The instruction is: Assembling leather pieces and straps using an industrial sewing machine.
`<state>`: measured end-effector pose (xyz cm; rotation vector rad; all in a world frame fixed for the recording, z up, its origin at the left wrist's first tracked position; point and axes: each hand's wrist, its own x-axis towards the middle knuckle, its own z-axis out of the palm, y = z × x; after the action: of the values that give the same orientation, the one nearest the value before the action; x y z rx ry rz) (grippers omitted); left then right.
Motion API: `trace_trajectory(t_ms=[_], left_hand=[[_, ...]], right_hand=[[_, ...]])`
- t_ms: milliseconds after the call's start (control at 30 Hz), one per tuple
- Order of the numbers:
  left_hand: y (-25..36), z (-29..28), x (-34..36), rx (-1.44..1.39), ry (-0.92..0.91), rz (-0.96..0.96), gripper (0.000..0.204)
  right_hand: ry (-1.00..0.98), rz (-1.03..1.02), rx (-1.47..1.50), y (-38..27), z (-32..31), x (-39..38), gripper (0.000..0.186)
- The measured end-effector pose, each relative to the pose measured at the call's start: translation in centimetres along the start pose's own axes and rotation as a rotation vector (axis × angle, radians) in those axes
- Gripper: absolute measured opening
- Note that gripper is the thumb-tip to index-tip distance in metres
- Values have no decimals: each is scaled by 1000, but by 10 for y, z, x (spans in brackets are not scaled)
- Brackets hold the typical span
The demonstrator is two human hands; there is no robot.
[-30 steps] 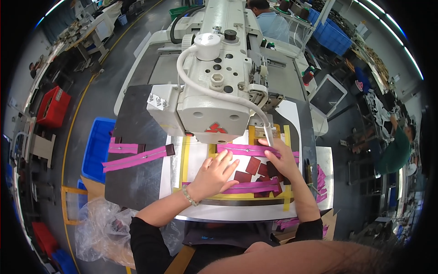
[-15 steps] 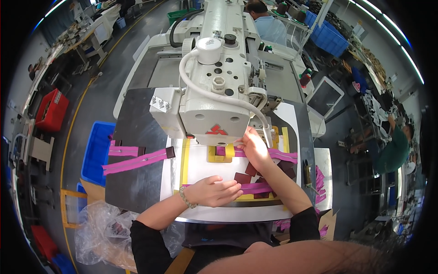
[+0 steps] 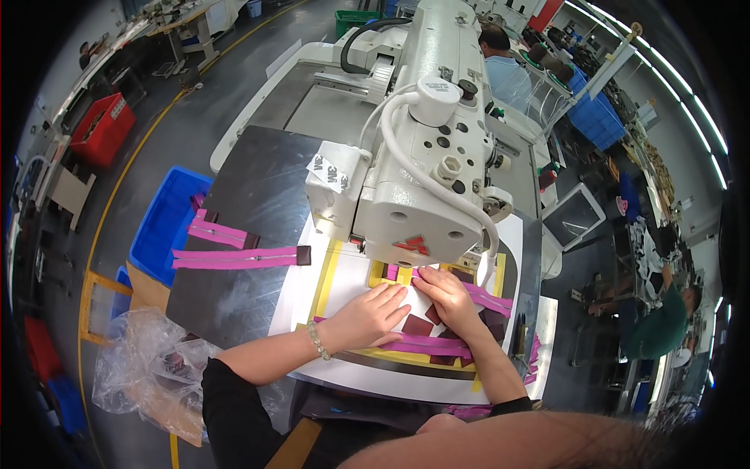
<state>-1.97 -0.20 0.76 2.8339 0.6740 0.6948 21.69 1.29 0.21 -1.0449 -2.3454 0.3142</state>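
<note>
We find a workshop with a grey floor [image 3: 199,102] and, at twelve o'clock from the wearer's hands, the white head of a sewing machine [image 3: 422,207] above a dark metal table [image 3: 250,160]. All bearings are taken from those hands.

We record the left hand [image 3: 369,313] as open and palm down, fingers stretched over the white sheet [image 3: 344,285], fingertips near the yellow frame [image 3: 380,277]. The right hand [image 3: 451,298] lies with fingertips on a pink zipper strip [image 3: 491,302] beside that frame; we cannot tell whether it pinches the strip. This strip runs from the frame at twelve o'clock, under the right hand, to three o'clock.

A second pink strip [image 3: 430,345] lies at five o'clock, with dark red patches [image 3: 417,325] just above it. At ten o'clock we note two more pink strips [image 3: 234,259], each with a dark end piece, and a blue bin [image 3: 152,262] beyond. A clear plastic bag [image 3: 152,356] sits between eight and nine; a co-worker in green [image 3: 660,328] is at three.
</note>
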Motion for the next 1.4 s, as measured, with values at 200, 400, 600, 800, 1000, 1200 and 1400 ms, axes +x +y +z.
trace_trajectory(t_ms=[200, 400, 600, 800, 1000, 1200, 1400], left_hand=[[0, 4, -3, -46, -36, -42, 54], [-1, 4, -4, -53, -63, -47, 53], [-3, 1, -3, -88, -66, -54, 58], [-2, 1, -2, -111, -75, -65, 57], [1, 2, -4, -60, -103, -77, 52], [-2, 1, -5, -75, -114, -81, 52], [-3, -1, -4, -99, -126, -85, 53]], right_hand=[[-14, 39, -56, -2, -3, 2, 32], [6, 30, -15, -3, -2, 7, 31], [3, 44, -46, -4, -3, 7, 30], [14, 57, -51, 1, 2, -1, 30], [-27, 89, -71, 1, 3, -10, 25], [-30, 130, -43, -1, 3, -11, 24], [-2, 87, -32, 4, 4, -9, 25]])
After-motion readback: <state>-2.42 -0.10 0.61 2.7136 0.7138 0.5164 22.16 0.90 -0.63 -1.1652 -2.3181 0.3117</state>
